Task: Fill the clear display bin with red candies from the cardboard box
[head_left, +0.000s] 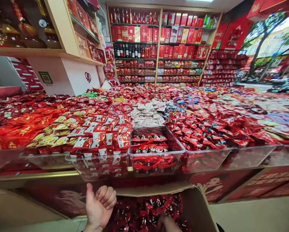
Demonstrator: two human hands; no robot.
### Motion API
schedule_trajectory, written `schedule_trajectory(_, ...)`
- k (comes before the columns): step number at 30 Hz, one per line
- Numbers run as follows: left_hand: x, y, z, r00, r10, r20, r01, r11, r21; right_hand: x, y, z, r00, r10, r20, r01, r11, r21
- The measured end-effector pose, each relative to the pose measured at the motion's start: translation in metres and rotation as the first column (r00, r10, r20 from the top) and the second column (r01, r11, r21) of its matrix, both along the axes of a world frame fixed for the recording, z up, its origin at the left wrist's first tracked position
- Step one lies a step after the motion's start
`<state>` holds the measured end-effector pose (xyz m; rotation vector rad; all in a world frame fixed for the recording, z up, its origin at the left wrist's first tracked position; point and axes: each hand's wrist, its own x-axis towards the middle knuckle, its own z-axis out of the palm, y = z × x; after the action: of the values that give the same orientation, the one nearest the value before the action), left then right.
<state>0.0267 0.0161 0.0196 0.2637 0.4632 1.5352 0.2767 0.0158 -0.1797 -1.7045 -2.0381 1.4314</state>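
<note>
My left hand [99,204] is raised over the left edge of a cardboard box [197,209], fingers curled in and thumb pointing up, with nothing visible in it. Inside the box lie many shiny red candy packets [149,206]. Down among these packets is my right hand [167,222], in shadow, its fingers hidden. Beyond the box stands a clear plastic bin [175,151], partly filled with neat rows of small red packets [151,148]. To its left, another clear bin [79,164] is heaped with red-and-white packets [108,138].
Heaped bins of wrapped sweets, including white packets [148,112] and red packets [199,129], cover the wide display counter [50,176]. Shelves [158,42] of bottles and red boxes stand behind. A cabinet [69,42] overhangs at left. Tiled floor [243,214] shows at right.
</note>
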Motion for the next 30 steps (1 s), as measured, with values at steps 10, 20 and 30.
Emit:
schedule_trajectory(10, 0.001, -0.001, 0.005, 0.998, -0.042, -0.056, 0.046, 0.996, 0.075, 0.0, -0.004, -0.004, 0.998, -0.005, -0.057, 0.011, 0.995, 0.102)
schedule_trajectory(20, -0.003, 0.001, -0.002, 0.994, -0.037, -0.1, 0.045, 0.996, 0.079, 0.001, -0.003, -0.008, 0.998, 0.001, -0.062, 0.005, 0.995, 0.097)
schedule_trajectory(30, -0.006, 0.003, -0.004, 0.989, -0.065, -0.129, 0.068, 0.997, 0.022, 0.003, -0.003, -0.01, 0.997, -0.015, -0.072, 0.02, 0.998, 0.064)
